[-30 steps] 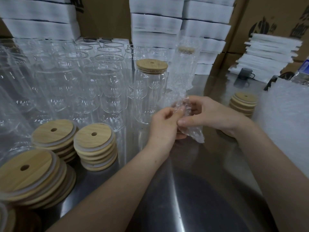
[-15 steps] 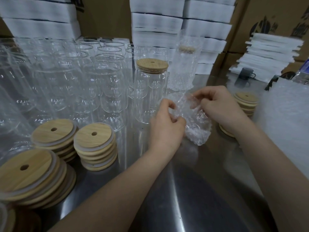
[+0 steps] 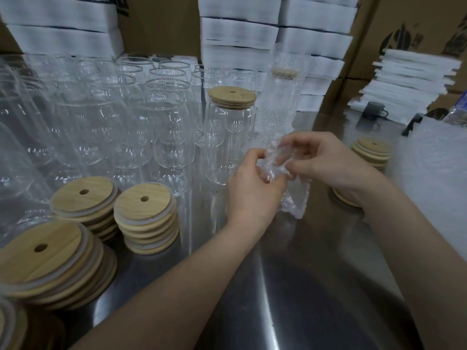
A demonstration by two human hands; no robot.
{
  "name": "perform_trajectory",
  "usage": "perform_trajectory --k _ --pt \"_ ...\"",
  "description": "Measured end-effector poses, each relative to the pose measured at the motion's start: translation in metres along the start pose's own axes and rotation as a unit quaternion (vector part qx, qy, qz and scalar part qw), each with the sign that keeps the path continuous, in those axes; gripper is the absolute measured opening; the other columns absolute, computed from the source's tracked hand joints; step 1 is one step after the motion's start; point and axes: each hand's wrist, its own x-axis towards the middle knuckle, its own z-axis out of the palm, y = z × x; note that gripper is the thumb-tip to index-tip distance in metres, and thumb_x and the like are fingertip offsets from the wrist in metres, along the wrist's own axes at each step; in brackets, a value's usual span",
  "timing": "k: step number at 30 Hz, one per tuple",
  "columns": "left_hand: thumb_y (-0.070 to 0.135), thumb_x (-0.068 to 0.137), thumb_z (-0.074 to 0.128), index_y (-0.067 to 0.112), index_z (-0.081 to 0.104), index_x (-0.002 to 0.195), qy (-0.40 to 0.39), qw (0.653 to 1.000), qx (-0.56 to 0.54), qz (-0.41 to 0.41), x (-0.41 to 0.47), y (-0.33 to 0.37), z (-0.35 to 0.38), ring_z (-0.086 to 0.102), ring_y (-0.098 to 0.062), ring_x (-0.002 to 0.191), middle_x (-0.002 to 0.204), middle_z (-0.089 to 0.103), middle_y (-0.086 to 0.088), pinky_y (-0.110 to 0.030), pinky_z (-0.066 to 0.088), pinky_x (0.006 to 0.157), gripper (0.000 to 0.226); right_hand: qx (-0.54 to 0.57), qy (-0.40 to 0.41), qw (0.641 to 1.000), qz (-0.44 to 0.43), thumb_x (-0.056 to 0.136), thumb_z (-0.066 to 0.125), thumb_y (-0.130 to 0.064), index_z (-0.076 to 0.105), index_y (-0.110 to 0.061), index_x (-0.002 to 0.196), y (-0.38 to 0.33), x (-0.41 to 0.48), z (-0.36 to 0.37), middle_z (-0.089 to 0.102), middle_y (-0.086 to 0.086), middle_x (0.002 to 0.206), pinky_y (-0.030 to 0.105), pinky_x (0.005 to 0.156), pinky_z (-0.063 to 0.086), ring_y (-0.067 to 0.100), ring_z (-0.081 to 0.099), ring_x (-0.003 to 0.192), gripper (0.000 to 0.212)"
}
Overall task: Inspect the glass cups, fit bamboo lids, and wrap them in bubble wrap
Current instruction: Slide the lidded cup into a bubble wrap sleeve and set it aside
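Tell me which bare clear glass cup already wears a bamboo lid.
The clear glass cup at the cluster's right edge, beyond the left hand: a round bamboo lid caps it; the other bare cups stand open.

One wide-angle view, worn on the person's head, looks forward and down across the desk from close by. The left hand and right hand sit near mid-frame, pinching wrap. Cups fill the left side; boxes close the far edge, their lines bowed by the lens.
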Motion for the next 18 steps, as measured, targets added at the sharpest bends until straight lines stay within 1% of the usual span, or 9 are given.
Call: perform_trajectory --k 2,4,7,8,10,12,14,16,18 --pt "0.016 0.079 0.073 0.029 0.059 0.102 0.005 1.0 0.01 0.009 0.001 -0.001 -0.001 0.054 -0.017 0.056 0.059 0.05 0.006 -0.044 0.054 0.063 0.029 -0.017 0.037 0.999 -0.013 0.082 0.055 0.018 0.068 -0.033 0.087 0.0 0.0 0.001 0.075 -0.001 0.084 0.019 0.049 0.047 0.006 0.057 0.056 0.053" --pt "0.013 0.081 0.068 0.028 0.063 0.105 0.018 0.999 0.028 0.013 0.002 -0.002 -0.003 0.054 -0.019 0.058 0.06 0.05 0.006 -0.042 0.055 0.065 0.028 -0.047 0.099 0.994 -0.023 0.083 0.054 0.014 0.068 -0.036 0.081 -0.001 0.001 0.002 0.074 -0.001 0.08 0.019 0.051 0.049 0.003 0.056 0.056 0.052" --pt "0.009 0.081 0.062 0.029 0.068 0.101 0.029 0.999 0.043 -0.004 0.004 -0.002 -0.005 0.059 -0.028 0.064 0.06 0.05 0.006 -0.047 0.057 0.07 0.029 -0.096 0.219 0.971 -0.018 0.084 0.053 0.006 0.067 -0.039 0.078 -0.001 0.003 0.001 0.069 -0.012 0.078 0.028 0.067 0.055 0.0 0.056 0.062 0.047" --pt "0.009 0.08 0.061 0.03 0.07 0.099 0.03 0.998 0.054 -0.01 0.004 -0.002 -0.006 0.063 -0.031 0.068 0.061 0.053 0.006 -0.045 0.057 0.071 0.03 -0.099 0.253 0.962 -0.013 0.084 0.053 0.004 0.068 -0.038 0.08 -0.002 0.002 0.0 0.066 -0.015 0.079 0.031 0.071 0.056 0.001 0.056 0.065 0.045" --pt "0.01 0.079 0.059 0.028 0.073 0.094 0.029 0.997 0.072 -0.023 0.004 -0.002 -0.007 0.068 -0.032 0.074 0.066 0.064 0.001 -0.041 0.057 0.071 0.027 -0.079 0.285 0.955 -0.012 0.084 0.051 0.004 0.068 -0.039 0.084 -0.006 0.0 -0.002 0.065 -0.017 0.086 0.034 0.072 0.056 0.004 0.058 0.072 0.046" --pt "0.012 0.078 0.056 0.026 0.073 0.086 0.026 0.997 0.066 -0.039 0.003 0.001 -0.008 0.069 -0.033 0.072 0.071 0.071 -0.004 -0.042 0.058 0.069 0.023 -0.024 0.258 0.965 -0.037 0.083 0.05 0.001 0.067 -0.04 0.096 -0.015 -0.001 0.0 0.065 -0.016 0.101 0.029 0.074 0.053 0.006 0.061 0.088 0.046" --pt "0.018 0.078 0.056 0.023 0.072 0.081 0.018 0.997 0.06 -0.051 0.0 0.004 -0.009 0.069 -0.036 0.069 0.07 0.071 -0.007 -0.045 0.059 0.067 0.017 0.018 0.206 0.975 -0.077 0.079 0.051 -0.01 0.063 -0.037 0.113 -0.026 -0.001 0.005 0.063 -0.012 0.118 0.023 0.088 0.05 0.004 0.059 0.109 0.045" --pt "0.028 0.072 0.052 0.017 0.067 0.071 0.005 0.996 0.058 -0.062 -0.003 0.008 -0.008 0.066 -0.041 0.064 0.068 0.068 -0.012 -0.049 0.058 0.063 0.018 0.037 0.171 0.979 -0.101 0.081 0.055 -0.024 0.054 -0.037 0.126 -0.036 0.004 0.012 0.058 -0.007 0.128 0.023 0.095 0.048 0.004 0.055 0.117 0.048" --pt "0.033 0.067 0.049 0.011 0.06 0.068 -0.007 0.996 0.056 -0.075 -0.005 0.011 -0.008 0.064 -0.045 0.062 0.069 0.066 -0.016 -0.054 0.057 0.061 0.025 0.007 0.139 0.986 -0.096 0.084 0.068 -0.041 0.041 -0.04 0.139 -0.044 0.013 0.02 0.05 -0.006 0.137 0.021 0.095 0.046 0.006 0.052 0.121 0.061"
